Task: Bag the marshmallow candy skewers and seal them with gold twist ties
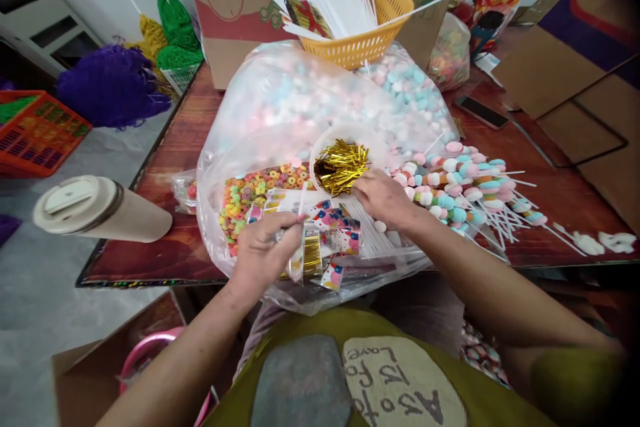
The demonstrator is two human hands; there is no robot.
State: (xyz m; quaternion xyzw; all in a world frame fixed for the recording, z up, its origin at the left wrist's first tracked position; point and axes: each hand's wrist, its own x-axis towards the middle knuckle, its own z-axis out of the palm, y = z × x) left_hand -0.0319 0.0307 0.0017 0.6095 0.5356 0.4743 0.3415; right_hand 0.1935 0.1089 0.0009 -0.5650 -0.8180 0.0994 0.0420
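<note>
My left hand (267,247) is closed around a thin white stick (303,199) that points up from its fingers; clear plastic wrap hangs just below them. My right hand (384,197) has its fingertips pinched at the right edge of a bunch of gold twist ties (345,167), which sits in a round clear tub (313,163). Between the hands lie printed plastic wrappers (347,240), more white sticks (373,230) and a bundle of straight gold ties (313,252). Ring-shaped gummy candies (235,207) are heaped left of these.
A large clear bag of pastel marshmallows (280,90) fills the table's middle. Marshmallow skewers (470,183) are piled at right, near a phone (481,112). A lidded cup (105,208) stands left. Behind, a yellow basket (350,50) holds white sticks before a cardboard box (240,33).
</note>
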